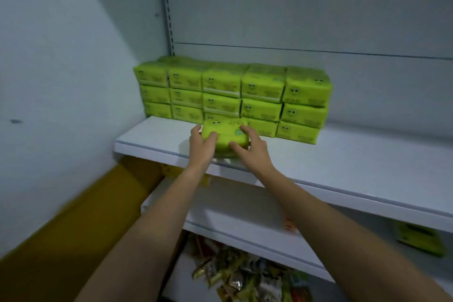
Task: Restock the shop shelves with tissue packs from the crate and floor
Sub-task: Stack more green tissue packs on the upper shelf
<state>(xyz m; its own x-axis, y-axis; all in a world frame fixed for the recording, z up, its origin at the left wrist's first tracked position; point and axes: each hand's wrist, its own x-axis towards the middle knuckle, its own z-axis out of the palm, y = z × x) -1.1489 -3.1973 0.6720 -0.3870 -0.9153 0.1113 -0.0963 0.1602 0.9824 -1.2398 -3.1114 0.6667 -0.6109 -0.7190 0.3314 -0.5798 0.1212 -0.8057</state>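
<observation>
A bright green, soft plastic-wrapped tissue pack (224,136) with a small cartoon face printed on it sits at the front part of the white upper shelf (343,162), held between both hands. The left hand (202,146) grips its left end, thumb curled over the top. The right hand (250,148) grips the right end with fingers spread and bent across the top face. Whether the pack rests flat on the shelf or is held just above it cannot be told; a pale shape shows under its near edge. Just behind it, touching or nearly so, a wall of matching green tissue packs (262,86) stands against the back panel, five across and three high, and the held pack covers part of the bottom row. A slotted grey metal upright (168,7) runs up the back corner beside the pale side wall (61,56), which has a mustard-yellow band (73,216) low down. Below, a second white shelf (232,216) carries a small orange tag (290,224) on its front edge. Far right, another green pack (419,240) lies flat, and a loose heap of mixed snack packets (245,274) fills the bottom.
</observation>
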